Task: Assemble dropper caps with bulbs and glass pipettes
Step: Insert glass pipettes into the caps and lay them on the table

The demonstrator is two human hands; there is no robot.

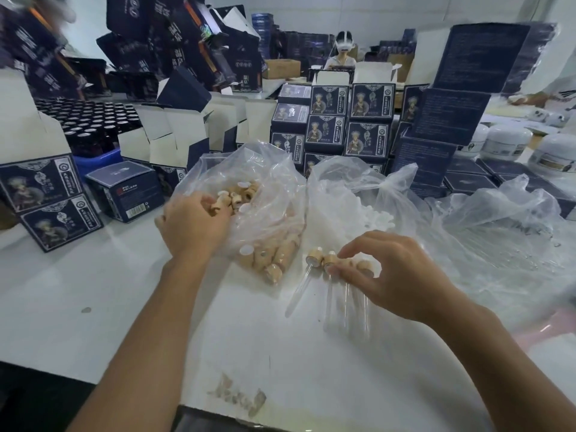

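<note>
A clear plastic bag (pixel 268 182) lies open on the white table (pixel 93 291) and holds several wood-coloured dropper caps (pixel 241 193). My left hand (pixel 194 226) reaches into its mouth, fingers curled around caps there. To the right, several assembled droppers (pixel 316 258) with glass pipettes (pixel 297 294) lie side by side on the table. My right hand (pixel 392 275) rests over their cap ends, and its thumb and fingers pinch one cap. A second bag (pixel 352 207) behind them holds white bulbs.
Dark blue printed boxes (pixel 349 120) are stacked behind the bags and at the left. Open white cartons and trays of dark bottles stand at the back left. White jars (pixel 508 141) sit at the right. Crumpled plastic (pixel 498 232) covers the right side. A person sits far behind.
</note>
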